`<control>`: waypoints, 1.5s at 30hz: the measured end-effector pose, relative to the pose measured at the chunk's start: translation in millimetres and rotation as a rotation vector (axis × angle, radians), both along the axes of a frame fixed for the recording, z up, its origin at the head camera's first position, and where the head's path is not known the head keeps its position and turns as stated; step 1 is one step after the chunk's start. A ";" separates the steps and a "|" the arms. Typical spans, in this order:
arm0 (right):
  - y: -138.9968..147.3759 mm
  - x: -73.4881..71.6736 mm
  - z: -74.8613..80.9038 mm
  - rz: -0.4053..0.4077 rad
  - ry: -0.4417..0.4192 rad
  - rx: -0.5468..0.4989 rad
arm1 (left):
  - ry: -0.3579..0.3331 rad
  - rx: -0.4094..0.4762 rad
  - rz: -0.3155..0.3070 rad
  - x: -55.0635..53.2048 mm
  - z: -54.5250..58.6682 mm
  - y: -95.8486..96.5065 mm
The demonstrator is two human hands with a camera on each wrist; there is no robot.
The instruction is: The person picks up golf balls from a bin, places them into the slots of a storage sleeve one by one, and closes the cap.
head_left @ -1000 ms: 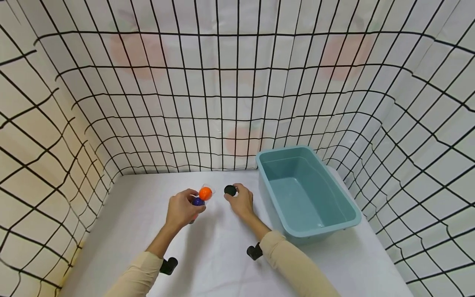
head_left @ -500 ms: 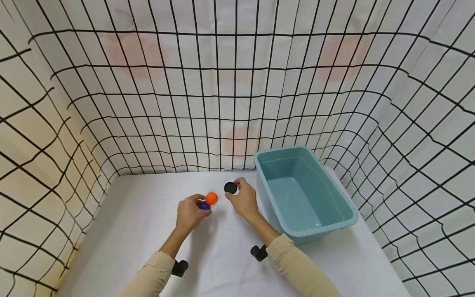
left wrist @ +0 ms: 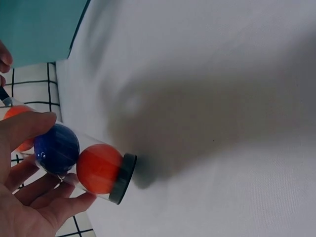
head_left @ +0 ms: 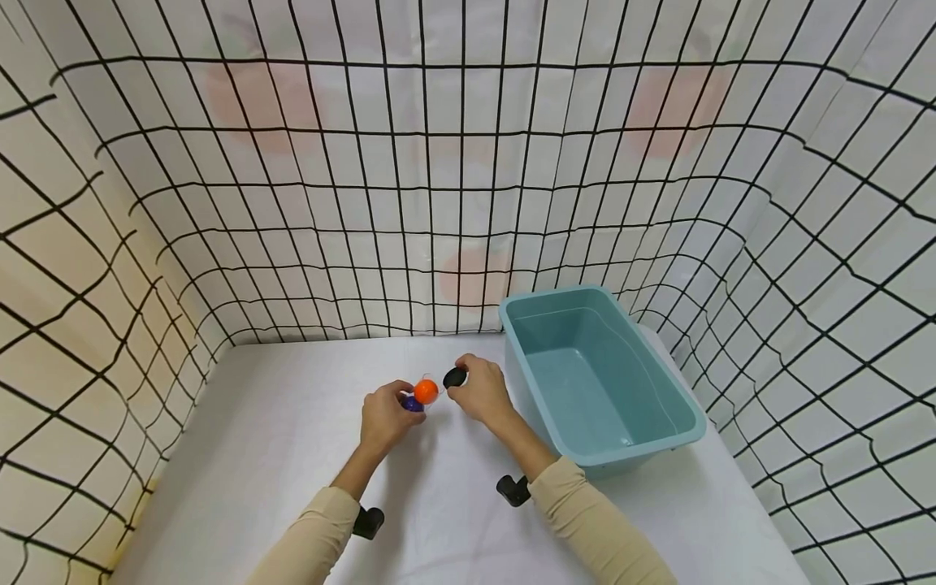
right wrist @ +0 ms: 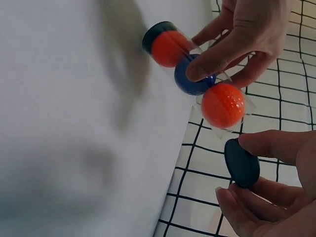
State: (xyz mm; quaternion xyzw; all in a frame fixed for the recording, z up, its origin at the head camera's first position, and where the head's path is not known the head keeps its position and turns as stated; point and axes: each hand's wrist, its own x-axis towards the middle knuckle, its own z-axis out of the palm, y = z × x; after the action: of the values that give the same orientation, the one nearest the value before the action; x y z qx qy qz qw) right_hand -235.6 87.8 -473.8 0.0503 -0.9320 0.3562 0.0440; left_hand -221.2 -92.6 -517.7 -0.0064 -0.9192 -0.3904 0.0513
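Note:
My left hand grips a clear tube round its middle. Inside it, in a row, are an orange ball, a blue ball and a second orange ball. A dark cap closes the tube's lower end, which tilts toward the table; the other end is uncovered. My right hand pinches a loose black lid between thumb and fingers. This lid is tilted and stands a small gap away from the uncovered end, beside the upper orange ball.
A light teal plastic tub stands on the right of the white-covered table, with nothing seen inside. Black netting over white cloth rises behind the table and along both sides.
My left hand has carried the tube to the right, up near the lid. The right hand stays in about the same place, and its lid has turned from facing the camera to a tilt.

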 end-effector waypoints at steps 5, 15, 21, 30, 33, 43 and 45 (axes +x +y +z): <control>0.3 0.4 3.6 0.043 -0.015 -0.010 | 0.002 -0.010 -0.009 -0.4 -1.4 -0.7; -3.5 -1.7 7.7 0.081 -0.016 0.054 | -0.024 0.014 -0.016 1.1 1.6 0.3; -6.7 -3.9 7.5 0.104 -0.029 0.079 | -0.040 0.029 -0.034 3.1 1.4 -1.1; -9.8 -5.1 12.6 0.124 -0.069 0.114 | -0.027 0.041 -0.071 3.8 0.7 -7.3; -10.2 -4.3 17.2 0.137 -0.072 0.143 | -0.040 0.045 -0.068 4.3 2.1 -7.6; -16.8 -3.5 20.8 0.213 -0.122 0.146 | -0.070 0.043 -0.074 3.2 0.9 -8.6; -17.4 -3.6 19.1 0.214 -0.141 0.117 | -0.071 0.043 -0.080 3.4 0.1 -9.2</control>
State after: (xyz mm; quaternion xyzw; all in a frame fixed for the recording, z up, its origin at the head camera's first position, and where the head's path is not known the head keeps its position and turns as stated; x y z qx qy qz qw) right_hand -239.2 70.4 -454.7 0.1269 -0.9412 0.3066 -0.0631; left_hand -217.9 -101.8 -517.6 -0.0284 -0.9108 -0.4118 0.0031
